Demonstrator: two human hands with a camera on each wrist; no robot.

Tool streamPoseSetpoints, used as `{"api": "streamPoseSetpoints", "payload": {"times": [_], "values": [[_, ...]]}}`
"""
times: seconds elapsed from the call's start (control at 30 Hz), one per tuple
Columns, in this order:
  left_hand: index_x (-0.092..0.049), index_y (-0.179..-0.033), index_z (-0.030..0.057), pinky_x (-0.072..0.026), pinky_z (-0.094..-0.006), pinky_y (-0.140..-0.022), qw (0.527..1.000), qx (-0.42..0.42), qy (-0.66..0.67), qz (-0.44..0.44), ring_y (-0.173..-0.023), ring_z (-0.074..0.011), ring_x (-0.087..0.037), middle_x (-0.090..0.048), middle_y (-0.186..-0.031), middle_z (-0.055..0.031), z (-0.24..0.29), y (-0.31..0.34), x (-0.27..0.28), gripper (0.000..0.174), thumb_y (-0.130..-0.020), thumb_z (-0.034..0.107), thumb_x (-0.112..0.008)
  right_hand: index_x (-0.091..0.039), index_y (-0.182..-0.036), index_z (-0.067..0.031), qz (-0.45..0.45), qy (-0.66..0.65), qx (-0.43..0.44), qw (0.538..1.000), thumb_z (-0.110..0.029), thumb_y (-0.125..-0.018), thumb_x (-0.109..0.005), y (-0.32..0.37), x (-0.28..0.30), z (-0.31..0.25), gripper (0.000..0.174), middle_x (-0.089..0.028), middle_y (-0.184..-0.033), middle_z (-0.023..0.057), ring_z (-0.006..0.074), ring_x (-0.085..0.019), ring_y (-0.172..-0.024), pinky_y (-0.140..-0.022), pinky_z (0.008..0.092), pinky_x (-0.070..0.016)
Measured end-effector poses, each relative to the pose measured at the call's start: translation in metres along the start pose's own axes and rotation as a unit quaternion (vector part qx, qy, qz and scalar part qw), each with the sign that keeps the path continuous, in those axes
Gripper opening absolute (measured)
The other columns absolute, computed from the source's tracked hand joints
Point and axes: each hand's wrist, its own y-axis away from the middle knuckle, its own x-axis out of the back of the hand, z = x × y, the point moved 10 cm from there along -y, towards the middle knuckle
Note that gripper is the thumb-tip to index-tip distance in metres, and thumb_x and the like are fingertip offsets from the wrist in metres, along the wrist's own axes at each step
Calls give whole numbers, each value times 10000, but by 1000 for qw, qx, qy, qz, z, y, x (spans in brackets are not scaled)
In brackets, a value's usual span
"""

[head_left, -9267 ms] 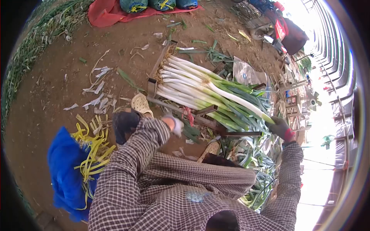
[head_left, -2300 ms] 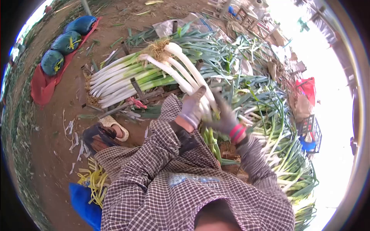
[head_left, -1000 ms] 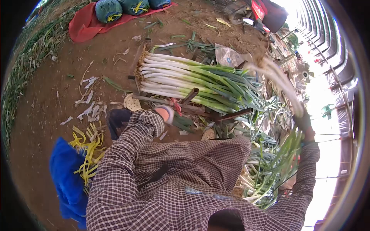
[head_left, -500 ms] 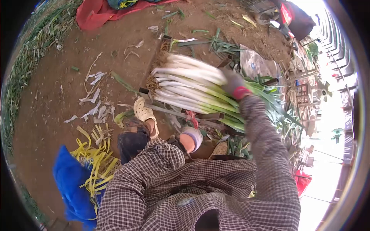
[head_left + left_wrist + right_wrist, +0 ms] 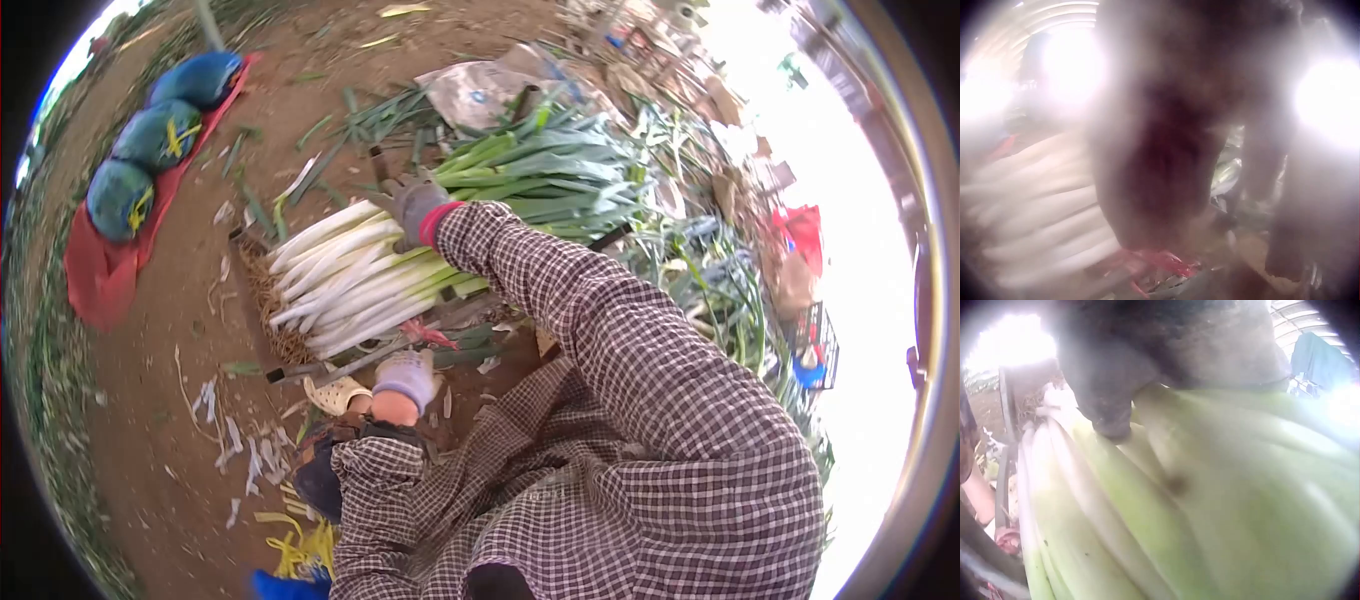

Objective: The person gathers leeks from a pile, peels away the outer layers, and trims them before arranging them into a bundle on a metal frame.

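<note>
Bright in the head view, with glare blown to white down the right side and softer, even light over soil [image 5: 150, 400] and leeks [image 5: 340, 280]. Strongly curved towards the edges, black at the corners. In the left wrist view, hazy and backlit, flaring white at both sides around a dark, out-of-focus shape [image 5: 1160, 156]. In the right wrist view, flared at upper left and far right, blurred close up, dim over the right hand [image 5: 1166, 350].

White to green on leeks [image 5: 345, 270]. Brown-and-white check on right sleeve [image 5: 640, 320]. Blue-green on left sacks [image 5: 155, 137], red on left cloth [image 5: 103, 270].
</note>
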Motion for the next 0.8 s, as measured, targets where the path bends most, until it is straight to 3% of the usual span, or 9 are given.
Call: {"api": "streamPoseSetpoints", "payload": {"times": [0.13, 0.2, 0.27, 0.33, 0.4, 0.43, 0.57, 0.63, 0.8], "values": [[-509, -1346, 126, -439, -410, -999, 998, -20, -19, 52, -1239, -318, -519, -547, -1336, -180, -2, -5, -2, 542, -879, 398, -548, -299, -1494, -194, 109, 47, -12, 993, -562, -785, -679, 57, 13, 22, 884, -420, -1453, 79, 287, -385, -1352, -1124, 505, -260], [-532, -1325, 120, -444, -413, -989, 997, -19, -14, 71, -1214, -320, -538, -569, -1310, -172, 2, 4, 3, 529, -879, 404, -555, -344, -1478, -184, 58, -13, -36, 998, -564, -800, -662, 96, 8, 43, 839, -418, -1469, 87, 281, -397, -1349, -1126, 492, -271], [-562, -1295, 121, -453, -417, -970, 994, -10, 27, 102, -1170, -319, -567, -602, -1264, -160, 6, 15, 20, 502, -880, 402, -563, -528, -1348, -187, 146, -94, -105, 979, -474, -821, -648, 129, 7, 82, 612, -549, -1318, 100, 286, -479, -1264, -1099, 464, -319], [-598, -1257, 127, -468, -424, -942, 985, 6, 98, 144, -1107, -317, -607, -644, -1197, -145, 9, 36, 51, 461, -879, 391, -574, -664, -1176, -189, 134, -153, -218, 955, -443, -827, -642, 143, 0, 136, 433, -625, -1155, 105, 289, -555, -1143, -1031, 440, -385], [-639, -1152, 171, -493, -436, -868, 948, 49, 139, 283, -1013, -317, -639, -674, -1097, -144, -11, 41, 67, 331, -887, 358, -573, -722, -1043, -198, 225, -175, -272, 919, -456, -827, -643, 151, -3, 184, 346, -650, -1040, 91, 292, -589, -1049, -949, 430, -431], [-660, -1100, 193, -506, -443, -831, 920, 69, 159, 351, -966, -317, -655, -690, -1047, -144, -19, 48, 75, 271, -891, 342, -573, -727, -1036, -205, 218, -154, -280, 922, -471, -823, -643, 147, -2, 191, 351, -651, -1035, 91, 294, -590, -1042, -940, 431, -435], [-648, -1104, 163, -507, -455, -801, 890, 48, 123, 436, -952, -323, -657, -702, -995, -125, -36, 32, 76, 287, -895, 337, -560, -749, -1012, -243, 142, -83, -321, 933, -559, -794, -639, 102, -3, 204, 400, -658, -1069, 91, 294, -598, -1055, -919, 431, -446], [-640, -1117, 152, -508, -456, -797, 901, 52, 104, 418, -944, -326, -657, -699, -1008, -125, -29, 23, 80, 297, -892, 330, -563, -757, -990, -252, 74, -65, -346, 933, -562, -776, -651, 76, -18, 202, 391, -667, -1084, 93, 289, -598, -1076, -932, 424, -442], [-630, -1118, 141, -508, -459, -794, 912, 47, 89, 397, -923, -332, -655, -688, -1027, -132, -17, 9, 89, 296, -883, 313, -576, -757, -968, -219, 184, -184, -360, 896, -434, -762, -707, 66, -27, 243, 302, -706, -975, 80, 264, -665, -951, -841, 393, -510]]}}
